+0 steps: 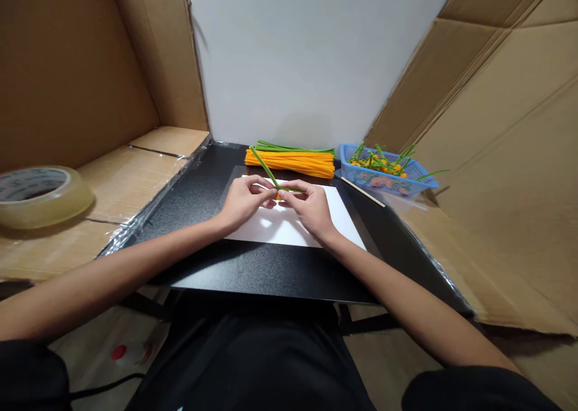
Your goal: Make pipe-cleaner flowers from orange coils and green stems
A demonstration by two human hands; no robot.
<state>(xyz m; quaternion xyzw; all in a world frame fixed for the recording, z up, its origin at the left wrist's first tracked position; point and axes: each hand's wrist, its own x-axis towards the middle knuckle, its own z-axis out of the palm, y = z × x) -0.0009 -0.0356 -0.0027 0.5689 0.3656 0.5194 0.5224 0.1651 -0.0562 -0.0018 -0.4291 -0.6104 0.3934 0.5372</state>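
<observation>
My left hand (247, 200) and my right hand (308, 205) meet over a white sheet (343, 218), fingertips pinched close together. Between them is a green pipe cleaner (264, 165), one end sticking up to the left and another part running right under my right fingers. A small orange piece (279, 197) shows between the fingertips; its shape is mostly hidden. Behind my hands lies a bundle of orange pipe cleaners (293, 162), with several green pipe cleaners (295, 147) along its far side.
A blue basket (383, 182) at the back right holds green and orange pieces. A thin wooden stick (363, 192) lies beside it on the black table (253, 272). A tape roll (49, 194) sits on cardboard at the left. Cardboard walls (506, 158) flank the table.
</observation>
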